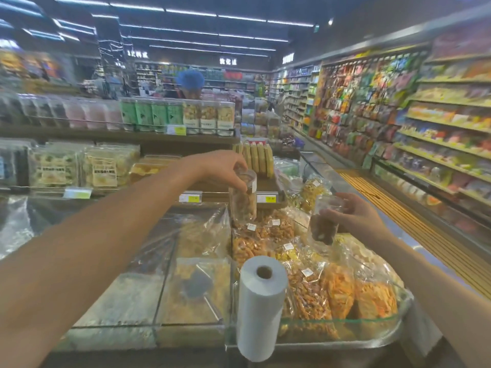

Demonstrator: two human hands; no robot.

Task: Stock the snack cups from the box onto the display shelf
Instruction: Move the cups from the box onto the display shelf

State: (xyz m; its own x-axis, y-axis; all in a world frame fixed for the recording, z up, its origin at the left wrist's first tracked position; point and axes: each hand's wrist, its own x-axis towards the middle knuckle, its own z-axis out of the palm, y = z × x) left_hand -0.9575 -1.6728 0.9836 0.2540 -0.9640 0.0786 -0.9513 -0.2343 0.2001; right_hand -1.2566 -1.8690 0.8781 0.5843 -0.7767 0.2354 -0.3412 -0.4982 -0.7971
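My left hand (225, 166) grips the top of a clear snack cup (243, 199) filled with brownish snacks and holds it upright in front of the wooden display shelf (212, 191). My right hand (353, 213) holds a second clear snack cup (322, 227), tilted, with dark snacks inside, above the bagged snacks. The box is not in view.
A glass-walled bin (393, 322) holds several bags of orange snacks. A roll of plastic bags (259, 306) stands at its front. Covered bulk bins (148, 288) lie to the left. The upper shelf (132, 134) carries rows of cups. A person in a blue cap (190, 81) stands beyond; the aisle runs right.
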